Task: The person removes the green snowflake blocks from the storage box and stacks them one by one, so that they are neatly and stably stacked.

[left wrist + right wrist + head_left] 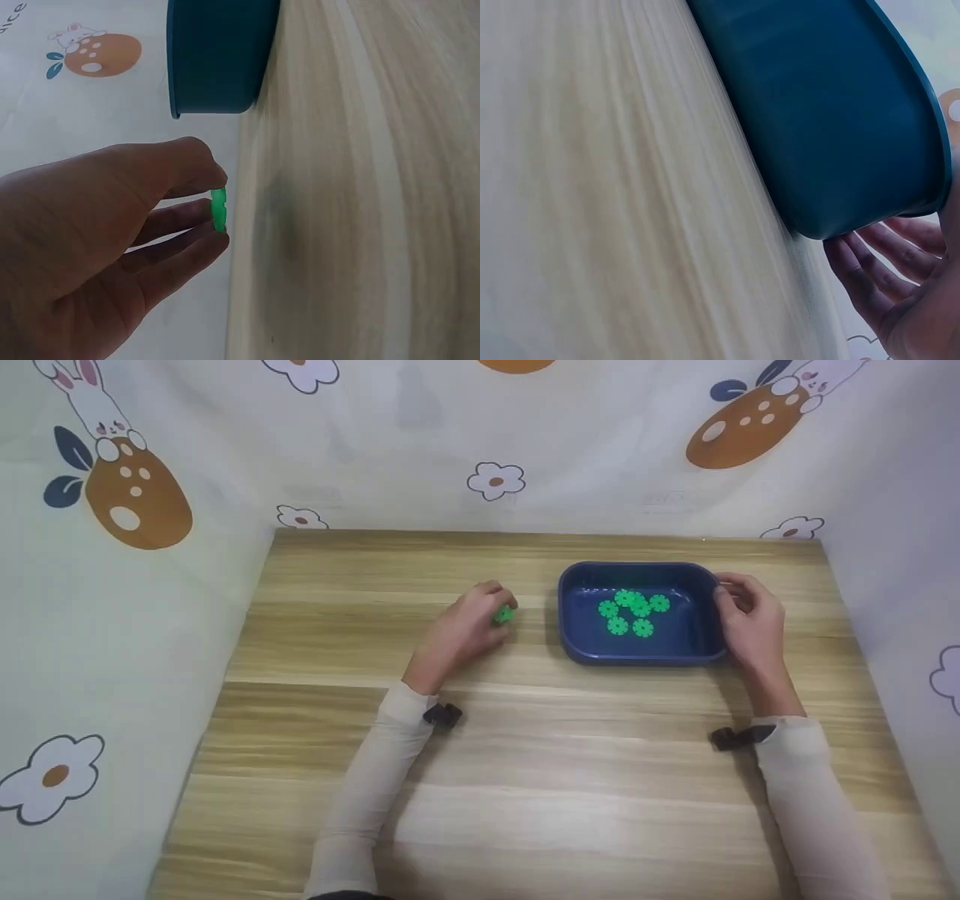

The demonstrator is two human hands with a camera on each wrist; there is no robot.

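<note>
My left hand (469, 626) is to the left of the blue plastic tub, over the table. Between thumb and fingertips it pinches a green notched snowflake disc (218, 209), seen edge-on in the left wrist view. Several more green snowflake discs (643, 628) lie on the floor of the blue tub (637, 654), some overlapping. At the tub's right end my right hand (754, 619) grips it, thumb at the rim. In the right wrist view its fingers (885, 262) press against the outer wall, and the thumb is out of sight.
The tub stands on a wood-grain table (525, 780), towards its back right. Pale cloth walls (405, 442) printed with flowers and rabbits rise behind the table and along both sides. A small black device (444, 715) is strapped to each wrist.
</note>
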